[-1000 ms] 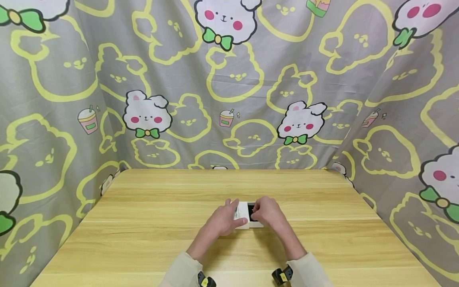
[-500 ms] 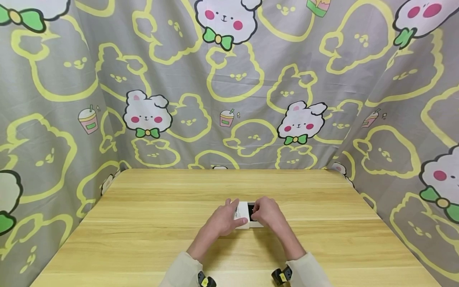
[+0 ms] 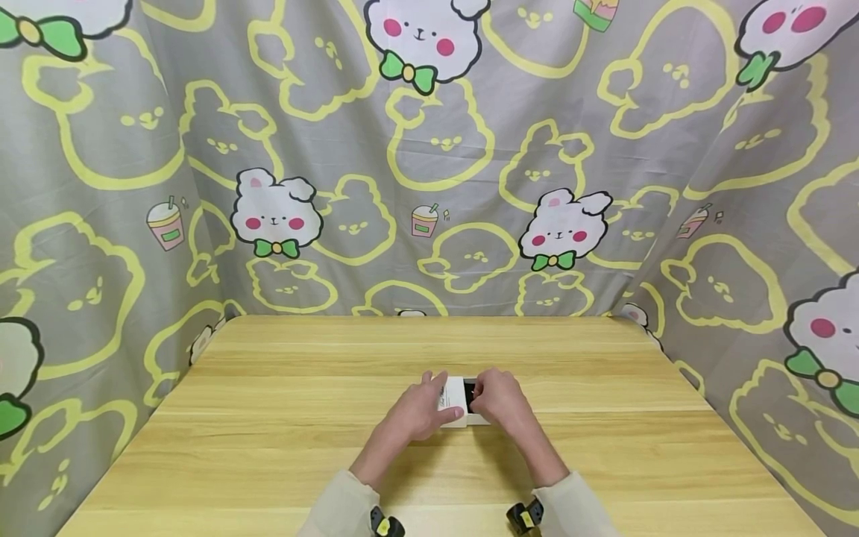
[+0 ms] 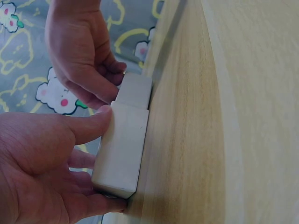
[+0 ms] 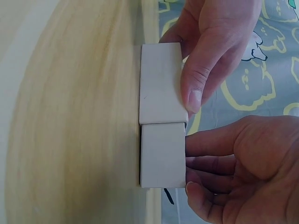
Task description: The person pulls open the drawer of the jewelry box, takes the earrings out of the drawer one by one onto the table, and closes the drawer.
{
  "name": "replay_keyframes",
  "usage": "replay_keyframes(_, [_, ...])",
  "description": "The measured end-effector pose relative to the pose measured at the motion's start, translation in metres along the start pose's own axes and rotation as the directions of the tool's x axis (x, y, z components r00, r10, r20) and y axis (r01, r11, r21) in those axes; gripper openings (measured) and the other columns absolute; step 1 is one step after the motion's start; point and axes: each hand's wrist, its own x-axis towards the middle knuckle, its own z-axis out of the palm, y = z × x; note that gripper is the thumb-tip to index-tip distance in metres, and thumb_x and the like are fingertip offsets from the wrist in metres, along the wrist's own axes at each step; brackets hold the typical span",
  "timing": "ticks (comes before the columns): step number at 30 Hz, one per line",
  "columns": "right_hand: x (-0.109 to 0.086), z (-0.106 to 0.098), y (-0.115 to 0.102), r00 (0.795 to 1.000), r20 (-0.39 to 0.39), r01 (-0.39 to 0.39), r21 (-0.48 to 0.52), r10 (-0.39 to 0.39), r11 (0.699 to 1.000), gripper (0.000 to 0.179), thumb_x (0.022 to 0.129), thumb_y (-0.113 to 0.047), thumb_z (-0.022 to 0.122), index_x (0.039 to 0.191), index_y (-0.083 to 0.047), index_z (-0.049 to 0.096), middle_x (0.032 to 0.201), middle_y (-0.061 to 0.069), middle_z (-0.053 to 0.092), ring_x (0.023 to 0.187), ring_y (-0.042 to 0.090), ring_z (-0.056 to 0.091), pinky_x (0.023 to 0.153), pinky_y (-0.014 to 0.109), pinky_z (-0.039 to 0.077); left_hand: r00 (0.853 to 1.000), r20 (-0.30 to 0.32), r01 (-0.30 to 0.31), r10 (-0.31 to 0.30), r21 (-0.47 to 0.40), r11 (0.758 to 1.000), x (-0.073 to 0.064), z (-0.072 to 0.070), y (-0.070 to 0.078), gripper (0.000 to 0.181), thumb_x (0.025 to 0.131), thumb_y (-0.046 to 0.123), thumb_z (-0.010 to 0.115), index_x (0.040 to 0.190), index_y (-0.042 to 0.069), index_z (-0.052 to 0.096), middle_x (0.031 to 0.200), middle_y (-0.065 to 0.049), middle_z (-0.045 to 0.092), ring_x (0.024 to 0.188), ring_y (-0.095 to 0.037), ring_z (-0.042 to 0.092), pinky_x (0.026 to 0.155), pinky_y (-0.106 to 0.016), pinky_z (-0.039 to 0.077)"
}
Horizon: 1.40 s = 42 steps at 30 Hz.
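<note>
A white drawer-style box stands on the table, its inner tray [image 5: 163, 156] slid partly out of the sleeve [image 5: 162, 84] to the right. Dark lining [image 3: 470, 395] shows in the tray in the head view. My left hand [image 3: 417, 410] grips the sleeve, thumb at the near upper edge and fingers round the far side and left end. Fingers of my right hand [image 3: 499, 399] bend down over the tray's open top, tips at the lining; I cannot tell what is between them. A thin black strip [image 5: 168, 196] sticks out past the tray's end.
The wooden table [image 3: 282, 418] reaches out on all sides of the box. Grey curtains [image 3: 456, 186] with rabbit prints hang behind the table and along both sides. Each wrist wears a black strap with a small device [image 3: 526, 516].
The right hand and wrist have shifted very slightly to the left. The left hand and box look the same.
</note>
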Motion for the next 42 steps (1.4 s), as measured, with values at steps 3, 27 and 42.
replay_keyframes(3, [-0.0001, 0.0014, 0.0003, 1.0, -0.004, 0.003, 0.003, -0.003, 1.0, 0.018, 0.065, 0.008, 0.069, 0.06, -0.007, 0.06, 0.06, 0.001, 0.057, 0.058, 0.017, 0.05, 0.052, 0.026, 0.04, 1.0, -0.001, -0.001, 0.001, 0.003, 1.0, 0.0003, -0.0001, 0.0, 0.076, 0.094, 0.038, 0.072, 0.153, 0.002, 0.042, 0.155, -0.031, 0.04, 0.107, -0.036, 0.058, 0.088, -0.049, 0.05])
replay_keyframes(27, [0.0002, 0.0048, -0.0015, 1.0, -0.014, -0.026, -0.014, 0.026, 1.0, 0.018, 0.065, 0.009, 0.065, 0.058, -0.007, 0.061, 0.059, 0.002, 0.057, 0.057, 0.017, 0.05, 0.049, 0.026, 0.04, 1.0, -0.006, -0.005, 0.005, 0.01, 1.0, 0.0003, 0.0007, -0.0006, 0.076, 0.094, 0.039, 0.072, 0.153, 0.002, 0.042, 0.154, -0.03, 0.042, 0.102, -0.035, 0.058, 0.084, -0.047, 0.05])
replay_keyframes(42, [0.0007, 0.0046, -0.001, 1.0, -0.004, -0.027, -0.009, 0.027, 1.0, 0.019, 0.065, 0.009, 0.065, 0.057, -0.007, 0.063, 0.059, 0.002, 0.059, 0.057, 0.017, 0.051, 0.049, 0.026, 0.04, 1.0, -0.008, -0.011, 0.011, 0.006, 1.0, 0.0001, 0.0011, -0.0004, 0.076, 0.094, 0.039, 0.072, 0.153, 0.001, 0.042, 0.154, -0.031, 0.04, 0.107, -0.037, 0.059, 0.086, -0.049, 0.051])
